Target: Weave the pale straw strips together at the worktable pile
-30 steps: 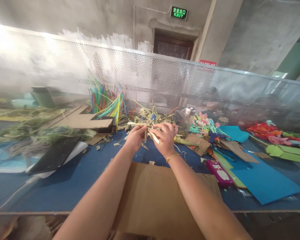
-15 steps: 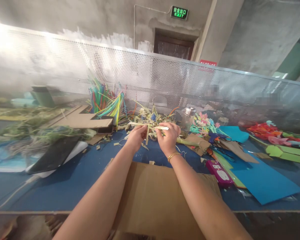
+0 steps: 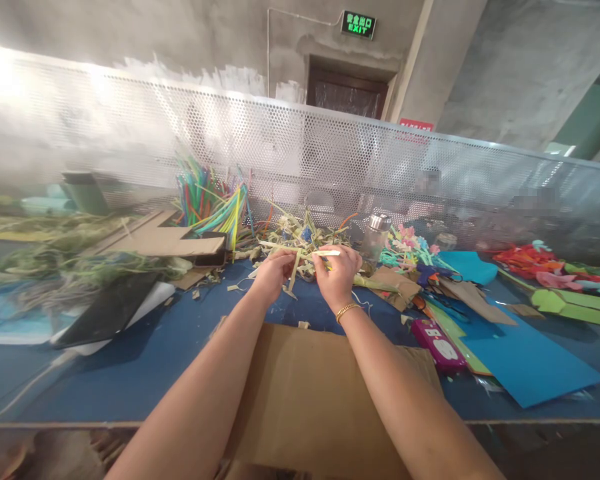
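Observation:
Both hands meet over the blue table (image 3: 180, 340), in front of a heap of pale green leaf strips (image 3: 305, 237). My left hand (image 3: 273, 273) pinches crossed pale strips (image 3: 295, 261), one hanging down and one running left. My right hand (image 3: 336, 275), with a gold bracelet at the wrist, grips the same strips, and a short pale end sticks out above its fingers. A brown cardboard sheet (image 3: 305, 393) lies under my forearms.
Coloured straws (image 3: 210, 200) stand behind a cardboard piece (image 3: 165, 241). A dark tablet (image 3: 107, 310) lies at the left. A metal-capped jar (image 3: 376, 237), small coloured flowers (image 3: 410, 250), blue paper (image 3: 525, 363), a purple case (image 3: 440, 343) and a perforated metal screen (image 3: 330, 160) are nearby.
My right hand turned its strip from slanting down to lying flat across the fingertips, then drew it slightly right. My left hand stayed almost still.

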The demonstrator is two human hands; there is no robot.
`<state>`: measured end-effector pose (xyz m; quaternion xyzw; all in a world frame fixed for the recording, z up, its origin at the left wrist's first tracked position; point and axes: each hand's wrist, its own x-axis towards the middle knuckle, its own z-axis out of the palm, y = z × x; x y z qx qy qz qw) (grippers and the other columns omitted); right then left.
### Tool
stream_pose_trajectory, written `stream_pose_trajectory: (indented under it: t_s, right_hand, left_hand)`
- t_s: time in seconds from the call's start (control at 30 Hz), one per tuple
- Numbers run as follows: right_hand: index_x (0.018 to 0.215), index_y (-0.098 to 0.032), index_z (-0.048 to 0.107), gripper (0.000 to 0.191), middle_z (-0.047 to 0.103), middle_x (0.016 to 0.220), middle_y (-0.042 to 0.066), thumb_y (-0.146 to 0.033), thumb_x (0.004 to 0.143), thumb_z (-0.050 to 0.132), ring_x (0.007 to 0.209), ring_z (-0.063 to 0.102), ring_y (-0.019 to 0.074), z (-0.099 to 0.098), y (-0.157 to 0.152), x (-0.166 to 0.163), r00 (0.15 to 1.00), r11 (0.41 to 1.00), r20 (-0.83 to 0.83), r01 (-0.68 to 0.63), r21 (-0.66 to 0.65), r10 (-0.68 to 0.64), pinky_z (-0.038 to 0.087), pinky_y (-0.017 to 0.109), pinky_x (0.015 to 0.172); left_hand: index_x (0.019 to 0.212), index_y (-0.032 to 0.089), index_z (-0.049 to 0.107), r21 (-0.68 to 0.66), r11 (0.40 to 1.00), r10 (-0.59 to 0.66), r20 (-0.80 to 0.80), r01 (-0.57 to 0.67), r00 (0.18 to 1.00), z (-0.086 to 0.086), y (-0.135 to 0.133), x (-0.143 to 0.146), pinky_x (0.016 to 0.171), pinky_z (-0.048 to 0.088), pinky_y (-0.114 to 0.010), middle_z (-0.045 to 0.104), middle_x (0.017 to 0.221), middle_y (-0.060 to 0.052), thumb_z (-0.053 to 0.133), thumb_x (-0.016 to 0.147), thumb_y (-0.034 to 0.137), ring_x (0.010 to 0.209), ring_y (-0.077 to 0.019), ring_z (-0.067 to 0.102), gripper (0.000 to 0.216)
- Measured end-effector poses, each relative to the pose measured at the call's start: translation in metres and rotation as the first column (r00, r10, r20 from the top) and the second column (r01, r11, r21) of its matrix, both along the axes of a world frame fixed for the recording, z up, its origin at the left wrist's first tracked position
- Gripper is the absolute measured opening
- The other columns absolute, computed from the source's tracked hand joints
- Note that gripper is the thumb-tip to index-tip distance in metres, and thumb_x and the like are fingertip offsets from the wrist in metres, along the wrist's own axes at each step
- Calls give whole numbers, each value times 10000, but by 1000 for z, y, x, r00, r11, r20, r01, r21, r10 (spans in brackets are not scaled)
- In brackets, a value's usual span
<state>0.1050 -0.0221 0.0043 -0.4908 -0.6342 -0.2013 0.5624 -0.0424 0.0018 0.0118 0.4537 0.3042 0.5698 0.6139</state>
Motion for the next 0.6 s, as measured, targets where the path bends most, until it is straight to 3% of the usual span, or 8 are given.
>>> stream_pose_trajectory:
  t_s: [0.6]
  right_hand:
    - [808, -244, 679, 207, 689, 942, 39, -397, 880, 559, 1009, 522, 217, 1, -1, 1, 1000, 1000, -6, 14, -20, -14, 247, 418, 966]
  left_hand:
    - [798, 161, 635, 0, 1000, 3, -11, -3, 1000, 1, -1, 1, 562, 409, -269, 675, 687, -40, 681, 624, 272, 599, -167, 605, 212]
